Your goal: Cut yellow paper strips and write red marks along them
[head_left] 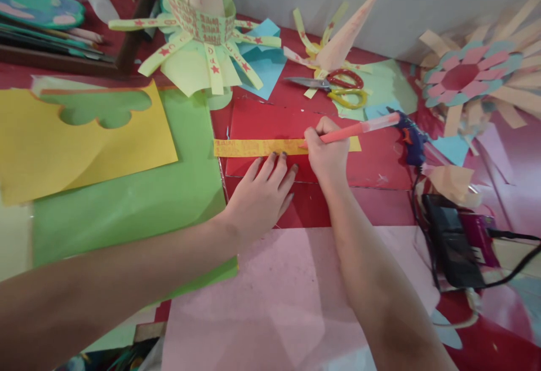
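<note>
Right hand (327,154) grips a pink pen (359,129), tip on a yellow strip (257,147). Strip lies flat across red paper (372,162). Left hand (262,193) is spread flat, holding nothing, fingertips (282,157) pinning the strip's lower edge. Scissors (338,86) beyond, well apart; glue gun (409,137) near the pen's end.

Scissors (333,86) behind paper strip (257,147)

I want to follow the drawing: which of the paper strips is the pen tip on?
The flat yellow strip on the red sheet, under the left hand's fingertips; the right hand holds the pen. The others are starred, hanging off the cone crafts.
</note>
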Demonstrator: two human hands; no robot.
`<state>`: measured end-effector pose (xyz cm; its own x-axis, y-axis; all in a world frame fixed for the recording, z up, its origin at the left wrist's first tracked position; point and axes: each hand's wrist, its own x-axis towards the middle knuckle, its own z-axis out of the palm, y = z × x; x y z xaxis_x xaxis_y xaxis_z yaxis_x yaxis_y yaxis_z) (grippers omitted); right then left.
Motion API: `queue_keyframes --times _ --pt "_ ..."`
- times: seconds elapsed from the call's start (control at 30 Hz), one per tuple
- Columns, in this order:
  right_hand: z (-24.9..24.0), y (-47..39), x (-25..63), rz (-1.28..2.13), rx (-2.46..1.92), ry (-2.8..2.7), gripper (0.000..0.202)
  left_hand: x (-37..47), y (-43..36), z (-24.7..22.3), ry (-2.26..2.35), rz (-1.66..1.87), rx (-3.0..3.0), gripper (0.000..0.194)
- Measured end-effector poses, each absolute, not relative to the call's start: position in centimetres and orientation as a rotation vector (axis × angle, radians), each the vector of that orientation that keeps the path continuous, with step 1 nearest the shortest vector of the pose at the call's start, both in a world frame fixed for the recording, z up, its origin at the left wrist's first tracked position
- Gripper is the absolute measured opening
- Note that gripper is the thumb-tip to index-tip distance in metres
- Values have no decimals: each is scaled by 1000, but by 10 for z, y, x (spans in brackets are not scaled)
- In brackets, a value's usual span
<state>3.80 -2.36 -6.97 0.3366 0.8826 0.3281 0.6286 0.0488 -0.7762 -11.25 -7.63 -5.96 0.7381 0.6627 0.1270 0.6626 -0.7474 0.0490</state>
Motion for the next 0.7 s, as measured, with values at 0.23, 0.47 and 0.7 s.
queue_keyframes --times 0.23,0.47,0.7 --pt "-67 -23 35 199 -1703 -1530 37 -113 -77 -59 1113 212 2925 45" --pt "-67 -22 35 157 -1737 -1537 39 -113 -77 -59 1121 222 2939 45" --pt "-71 -22 40 181 -1725 -1470 38 -113 -77 -60 1120 218 2926 45"
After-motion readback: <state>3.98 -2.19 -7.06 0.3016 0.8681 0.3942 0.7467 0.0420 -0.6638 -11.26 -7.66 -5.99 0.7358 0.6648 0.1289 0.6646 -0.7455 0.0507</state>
